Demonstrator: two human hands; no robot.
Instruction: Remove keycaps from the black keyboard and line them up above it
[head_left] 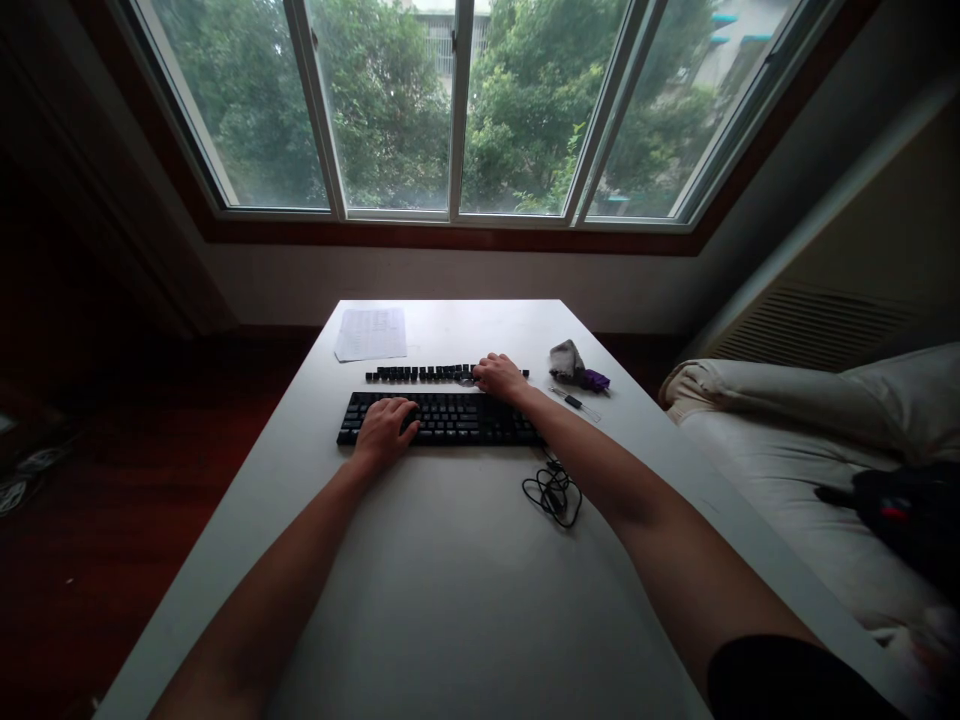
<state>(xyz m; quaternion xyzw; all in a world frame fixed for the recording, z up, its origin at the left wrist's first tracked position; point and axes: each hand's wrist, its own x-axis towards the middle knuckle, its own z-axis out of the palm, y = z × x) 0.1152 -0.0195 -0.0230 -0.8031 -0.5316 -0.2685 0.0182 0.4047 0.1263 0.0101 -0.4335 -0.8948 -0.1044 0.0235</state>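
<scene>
A black keyboard (457, 425) lies across the white table. My left hand (384, 428) rests on its left part, fingers laid over the keys and thumb apart. Behind the keyboard runs a row of loose black keycaps (420, 374). My right hand (499, 375) reaches over the keyboard to the right part of this row. Its fingers are curled together at the keycaps, and whatever is between the fingertips is too small to make out. A coiled black cable (553, 490) lies in front of the keyboard's right end.
On the right of the table are a grey and purple cloth (570, 362) and a small wire tool with a black handle (573, 402). Printed paper (371, 333) lies at the far left. A pale sofa (787, 470) stands to the right, and windows (397, 110) are ahead.
</scene>
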